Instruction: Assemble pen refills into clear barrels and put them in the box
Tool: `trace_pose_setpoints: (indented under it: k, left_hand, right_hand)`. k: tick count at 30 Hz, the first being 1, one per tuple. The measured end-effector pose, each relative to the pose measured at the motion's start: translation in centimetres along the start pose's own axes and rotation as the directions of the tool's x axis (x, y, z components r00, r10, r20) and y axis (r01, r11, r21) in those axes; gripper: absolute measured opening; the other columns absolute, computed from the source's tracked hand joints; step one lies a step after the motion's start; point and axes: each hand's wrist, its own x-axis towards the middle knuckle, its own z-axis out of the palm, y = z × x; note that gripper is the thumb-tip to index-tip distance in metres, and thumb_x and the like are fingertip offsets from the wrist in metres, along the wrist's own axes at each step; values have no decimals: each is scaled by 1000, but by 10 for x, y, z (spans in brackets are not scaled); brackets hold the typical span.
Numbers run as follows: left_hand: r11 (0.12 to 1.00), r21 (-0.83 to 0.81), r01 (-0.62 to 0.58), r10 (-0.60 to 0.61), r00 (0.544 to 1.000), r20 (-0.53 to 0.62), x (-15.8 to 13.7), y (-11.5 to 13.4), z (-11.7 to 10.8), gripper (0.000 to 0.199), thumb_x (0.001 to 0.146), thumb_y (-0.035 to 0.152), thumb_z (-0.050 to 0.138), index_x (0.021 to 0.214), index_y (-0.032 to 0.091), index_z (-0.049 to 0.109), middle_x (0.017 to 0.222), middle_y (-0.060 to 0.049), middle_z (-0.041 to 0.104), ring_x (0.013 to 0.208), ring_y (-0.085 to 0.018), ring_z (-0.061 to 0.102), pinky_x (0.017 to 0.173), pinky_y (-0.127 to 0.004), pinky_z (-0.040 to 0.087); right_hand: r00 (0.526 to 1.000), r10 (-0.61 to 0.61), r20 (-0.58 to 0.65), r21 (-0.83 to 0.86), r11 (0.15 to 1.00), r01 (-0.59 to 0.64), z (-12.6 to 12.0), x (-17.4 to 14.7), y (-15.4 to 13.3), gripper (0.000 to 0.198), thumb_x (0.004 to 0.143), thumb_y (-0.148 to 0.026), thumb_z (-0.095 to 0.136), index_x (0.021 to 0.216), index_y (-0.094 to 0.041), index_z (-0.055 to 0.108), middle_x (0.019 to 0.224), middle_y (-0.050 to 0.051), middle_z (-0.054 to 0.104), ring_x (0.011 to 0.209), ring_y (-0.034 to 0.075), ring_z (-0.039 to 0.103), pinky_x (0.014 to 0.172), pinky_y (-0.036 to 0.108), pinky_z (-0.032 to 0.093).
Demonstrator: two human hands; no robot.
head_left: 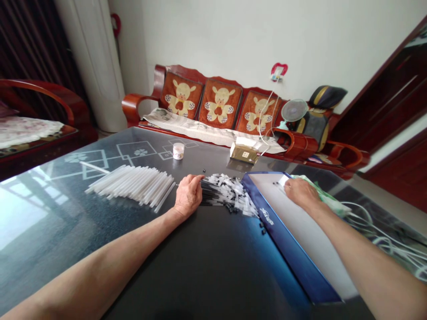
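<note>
The dark tabletop (200,266) looks smooth and glossy, while the tubes (133,186) look like smooth, translucent plastic. The box (285,242) has shiny blue card walls; the sofa (133,106) is polished wood, its cushions (223,102) plush cloth.

On the dark table (207,266), the curled left hand (188,194) is between a row of white tubes (131,184), toward the left edge, and black sticks (211,196) beside heaped white pieces (230,189). The right hand (302,191) reaches over an open blue box (288,249). A tissue box (244,154) stands near the far edge.
</note>
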Motion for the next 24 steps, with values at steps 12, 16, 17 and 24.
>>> trace_pose_setpoints:
  k: [12, 16, 17, 24]
  left_hand:
    - [990, -99, 100, -107, 993, -59, 2, -7, 2, 35, 85, 7, 39, 109, 18, 62, 88, -6, 64, 85, -17, 60, 81, -30, 49]
    - [987, -100, 126, -133, 989, -71, 3, -8, 2, 35, 85, 6, 38, 108, 17, 62, 86, -5, 63, 82, -17, 61, 79, -30, 49]
    - [987, -97, 131, -137, 988, -68, 4, -8, 2, 34, 84, 6, 39, 107, 18, 62, 86, -5, 63, 83, -17, 61, 79, -30, 49]
    - [984, -126, 127, -136, 989, -60, 4, -9, 0, 33, 84, 7, 39, 107, 18, 61, 86, -5, 63, 83, -17, 61, 80, -30, 50]
  right_hand:
    - [681, -508, -528, 372, 582, 723, -25, -119, -196, 21, 89, -14, 50, 92, -20, 70, 89, 6, 63, 83, 17, 59, 78, 28, 45]
    - [680, -499, -537, 344, 607, 716, 5, -128, -204, 24, 89, -13, 50, 102, -20, 69, 95, 7, 62, 87, 21, 56, 82, 34, 44]
    - [684, -496, -535, 344, 611, 713, 8, -128, -203, 24, 89, -14, 51, 104, -20, 68, 96, 7, 62, 88, 21, 56, 81, 35, 43]
    - [723, -446, -528, 407, 615, 676, 10, -127, -202, 13, 87, -17, 55, 94, -18, 66, 96, 7, 61, 91, 21, 54, 84, 36, 41]
